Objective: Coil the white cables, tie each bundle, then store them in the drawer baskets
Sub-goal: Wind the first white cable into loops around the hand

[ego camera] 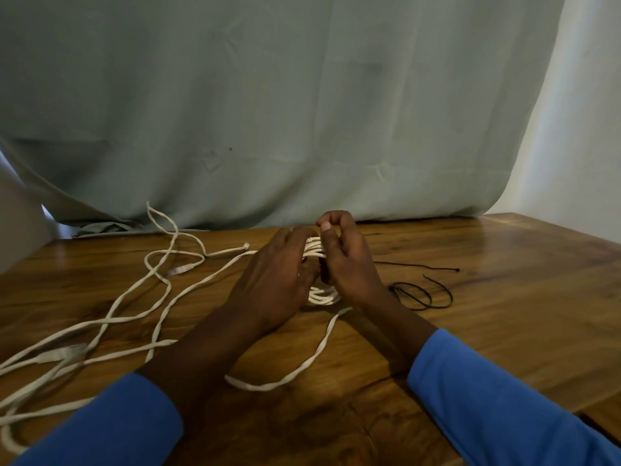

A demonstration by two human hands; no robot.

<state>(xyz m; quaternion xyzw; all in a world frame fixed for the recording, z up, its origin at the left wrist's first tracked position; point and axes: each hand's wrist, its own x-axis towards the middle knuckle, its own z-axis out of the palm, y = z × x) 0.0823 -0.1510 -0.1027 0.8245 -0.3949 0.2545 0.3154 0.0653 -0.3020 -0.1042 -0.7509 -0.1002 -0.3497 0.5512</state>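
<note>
We are in the first step: one white cable is wound into a coil [322, 297] that stands on edge near the middle of the surface [470, 331], its lower strands apparently resting on the wood. Our left grip [279, 274] wraps over the coil's left side, fingers curled round the strands. Our right grip [347, 264] clasps the right side, with thumb and forefinger pinched together above the top of the strands, though what they pinch, if anything, is too small to tell. A dark patch sits between the two grips, and we cannot say whether it is a tie or only shadow. One tail [302, 368] of this cable runs out from the bottom of the coil and lies loose toward us, so we judge the winding nearly done but not finished. The black ties [420, 294] lie just to the right of our right grip, one looped and one nearly straight, apparently unused. More white cables [161, 284] sprawl uncoiled across the left of the surface. No drawer or basket is in view. The next move, as we read it, calls for one grip to clamp the strands so they do not spring apart while the other feeds the last tail round and then reaches for a tie. The loops may slip the moment one grip lets go.
</note>
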